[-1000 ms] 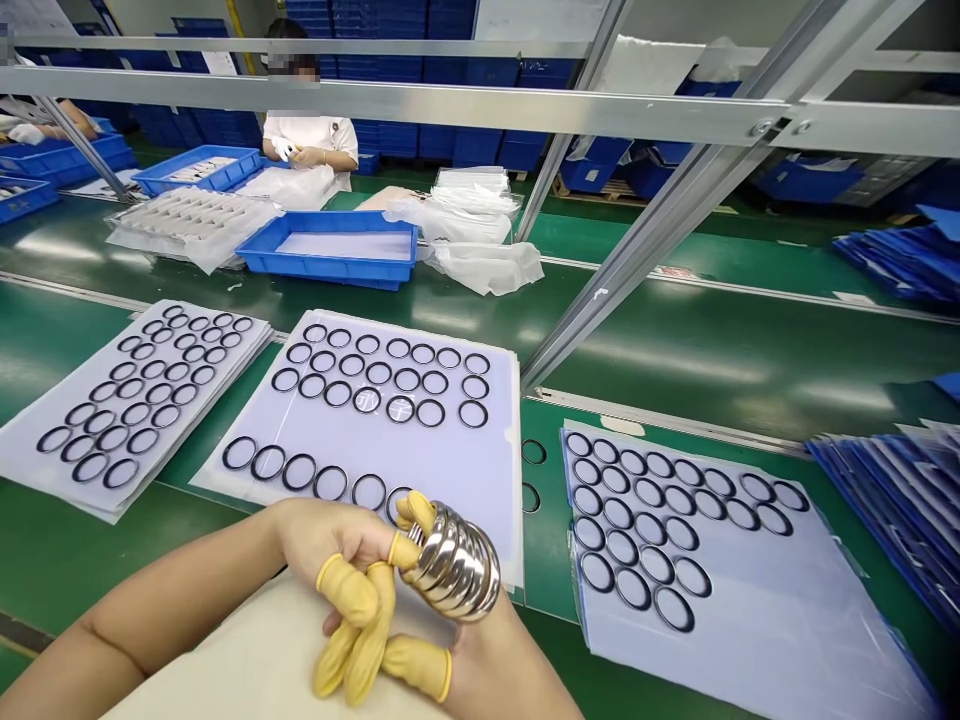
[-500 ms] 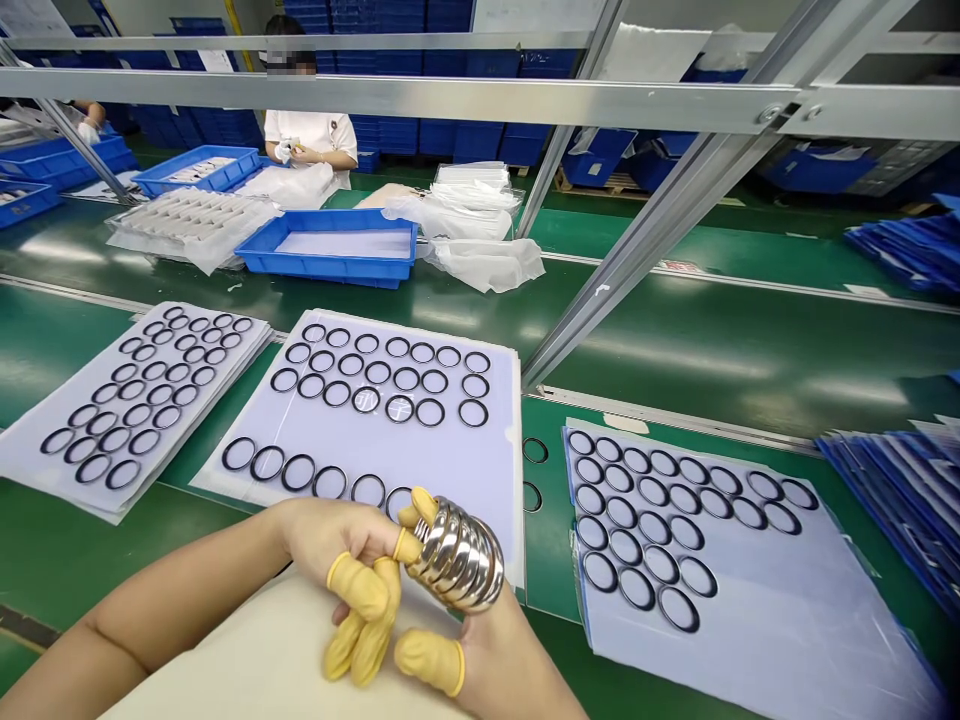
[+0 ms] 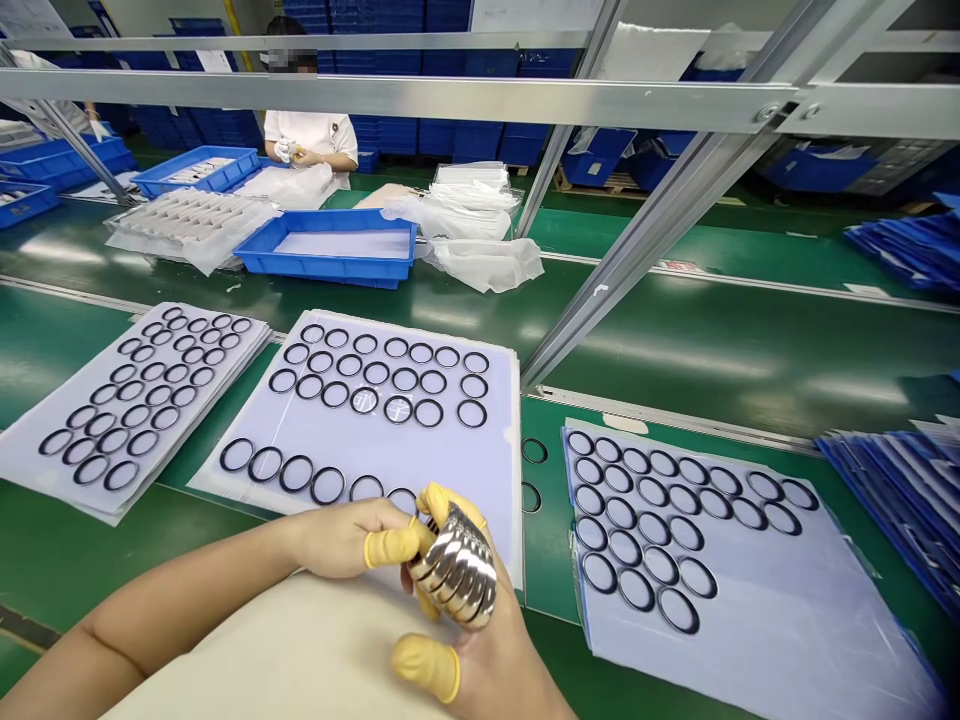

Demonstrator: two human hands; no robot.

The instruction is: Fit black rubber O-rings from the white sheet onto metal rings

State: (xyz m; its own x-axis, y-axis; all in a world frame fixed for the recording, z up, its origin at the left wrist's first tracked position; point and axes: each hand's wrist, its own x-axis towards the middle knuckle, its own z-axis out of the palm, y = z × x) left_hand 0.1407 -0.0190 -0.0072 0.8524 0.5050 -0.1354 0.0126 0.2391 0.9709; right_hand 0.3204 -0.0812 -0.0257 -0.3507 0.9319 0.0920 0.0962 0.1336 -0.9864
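A stack of shiny metal rings sits low in the middle, held between both hands. My left hand, with yellow finger cots, pinches the top of the stack with thumb and forefinger. My right hand cradles the stack from below, one cotted thumb sticking out. Just beyond the hands lies a pale sheet carrying rows of black rings, with a partial near row.
Two more sheets of black rings lie left and right. Two loose rings rest on the green belt. A blue tray, plastic bags and a seated person are beyond. A slanted metal strut crosses overhead. Blue sheets stack at right.
My left fingers have shifted from beneath the stack up to its top, thumb and forefinger now pinching the uppermost ring. The stack has tilted slightly and dropped lower in my right hand.
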